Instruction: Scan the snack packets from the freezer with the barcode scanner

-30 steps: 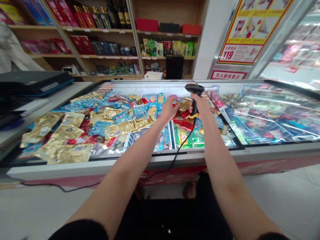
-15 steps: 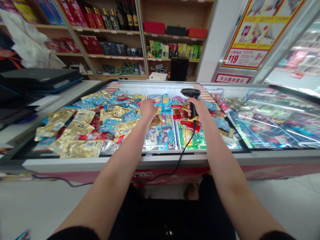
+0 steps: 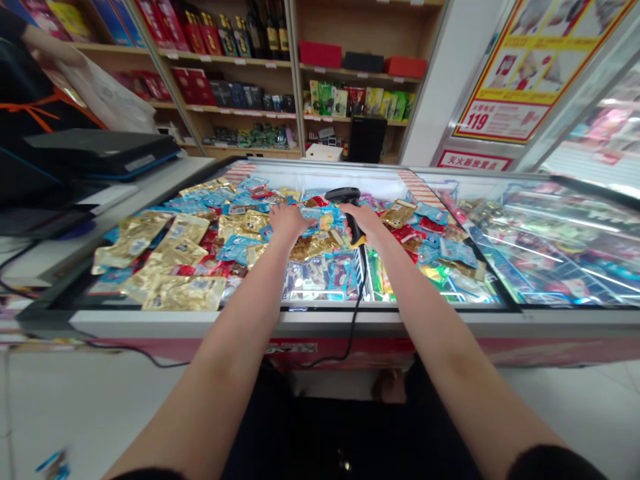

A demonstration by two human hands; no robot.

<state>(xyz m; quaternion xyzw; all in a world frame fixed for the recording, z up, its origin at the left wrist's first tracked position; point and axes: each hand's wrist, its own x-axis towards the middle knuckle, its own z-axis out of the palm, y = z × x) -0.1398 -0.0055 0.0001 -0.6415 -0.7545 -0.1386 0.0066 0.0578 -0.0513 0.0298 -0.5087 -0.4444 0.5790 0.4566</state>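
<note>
My left hand [image 3: 289, 221] lies over the packets with its fingers spread and its thumb pointing right. Around it are gold foil snack packets [image 3: 243, 223] and blue packets [image 3: 237, 249]. In my right hand [image 3: 367, 223] is a black and yellow barcode scanner [image 3: 357, 229], held upright by its handle with the head tilted left. From its base a black cable [image 3: 356, 327] runs down the front of the chest freezer [image 3: 180, 323]. Between my hands sit a blue packet with a yellow picture [image 3: 326, 219] and a gold-brown packet [image 3: 321, 245].
A second glass-topped freezer section [image 3: 565, 247] stands on the right. At the left is a counter with a black device [image 3: 107, 150]. Behind it, a person's arm [image 3: 53, 45] is near a white plastic bag [image 3: 107, 93]. Stocked shelves [image 3: 235, 113] line the back.
My right hand has carried the scanner leftward, closer to my left hand. My left hand has shifted slightly left with its fingers spreading. The other person's white bag has moved lower and rightward.
</note>
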